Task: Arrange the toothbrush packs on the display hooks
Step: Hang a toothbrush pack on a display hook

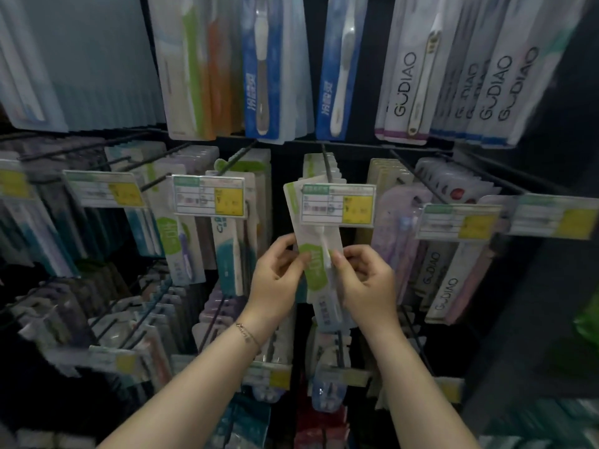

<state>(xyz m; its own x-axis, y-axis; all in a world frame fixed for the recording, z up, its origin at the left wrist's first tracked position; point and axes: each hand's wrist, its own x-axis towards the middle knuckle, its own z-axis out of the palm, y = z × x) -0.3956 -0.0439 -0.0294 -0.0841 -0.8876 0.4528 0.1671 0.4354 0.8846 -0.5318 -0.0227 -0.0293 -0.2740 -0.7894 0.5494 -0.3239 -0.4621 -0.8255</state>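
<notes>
So, both hands are on one toothbrush pack at the centre of the display, middle row. Left hand pinches the pack's left edge w/ thumb & curled fingers. Right hand pinches the right edge, thumb tip on the front next to the white brush handle. Pack = white card w/ green strip, tilted a bit, top leaning left. Its top end sits behind the price tag at the tip of the centre hook. Can't tell if the hook wire goes thru the pack's hole, since the tag hides it. More green-white packs hang further back on that hook. Bracelet on left wrist. Neighbour hooks on both sides carry packs w/ their own yellow-white tags. Top row: blue-card brushes above-left, GUDIAO packs above-right. Lower rows hold packs too, blurred & dim.
</notes>
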